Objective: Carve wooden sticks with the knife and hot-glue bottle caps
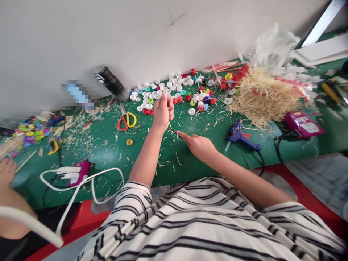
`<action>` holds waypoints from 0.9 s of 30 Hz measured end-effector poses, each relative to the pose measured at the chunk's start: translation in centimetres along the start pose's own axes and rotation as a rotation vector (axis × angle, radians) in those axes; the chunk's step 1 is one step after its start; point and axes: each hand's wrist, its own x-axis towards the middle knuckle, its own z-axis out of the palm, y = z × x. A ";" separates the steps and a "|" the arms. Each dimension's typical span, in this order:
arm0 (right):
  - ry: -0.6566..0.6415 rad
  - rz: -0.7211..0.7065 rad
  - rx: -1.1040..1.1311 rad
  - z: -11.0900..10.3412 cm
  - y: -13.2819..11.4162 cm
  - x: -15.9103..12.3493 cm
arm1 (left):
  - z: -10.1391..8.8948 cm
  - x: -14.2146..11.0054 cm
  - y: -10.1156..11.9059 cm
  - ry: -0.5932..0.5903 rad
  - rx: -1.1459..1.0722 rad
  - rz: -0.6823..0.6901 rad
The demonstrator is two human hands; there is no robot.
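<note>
My left hand (163, 110) is raised over the green table (103, 145), fingers closed around thin wooden sticks (165, 95) that poke out above and below the fist. My right hand (197, 144) lies low just right of it, index finger stretched toward the sticks' lower end, pinching a small dark tool (176, 132) I cannot make out. Beyond the hands lies a spread of white, red and blue bottle caps (174, 92). Red-and-yellow scissors (126, 120) rest to the left of my left hand.
A heap of thin sticks (262, 96) under a plastic bag sits at right, with a blue glue gun (240, 137) and a pink box (303, 124). A black bottle (111, 83) leans on the wall. Coloured caps (29, 132), white cables (81, 179) and another person's hand (7, 172) are left.
</note>
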 end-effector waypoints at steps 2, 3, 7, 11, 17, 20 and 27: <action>0.016 0.016 -0.007 -0.1 0.2 0.0 | 0.1 -0.1 0.0 0.003 -0.010 0.011; 0.023 0.024 -0.013 -0.2 0.3 0.0 | 0.2 -0.1 0.0 0.009 -0.019 0.018; 0.045 0.032 -0.037 -0.9 0.6 -0.1 | 0.0 0.0 0.1 0.046 -0.067 0.032; 0.047 0.030 -0.047 -1.8 0.6 0.3 | -0.5 0.3 0.3 0.072 -0.130 0.050; 0.042 0.024 -0.059 -2.2 0.4 0.6 | -1.0 0.8 0.3 0.089 -0.174 0.060; 0.029 0.028 -0.081 -2.1 0.4 0.6 | -1.0 0.9 0.1 0.093 -0.164 0.060; 0.043 0.017 -0.125 -1.3 1.3 0.7 | -1.1 1.0 -0.4 0.099 -0.167 0.042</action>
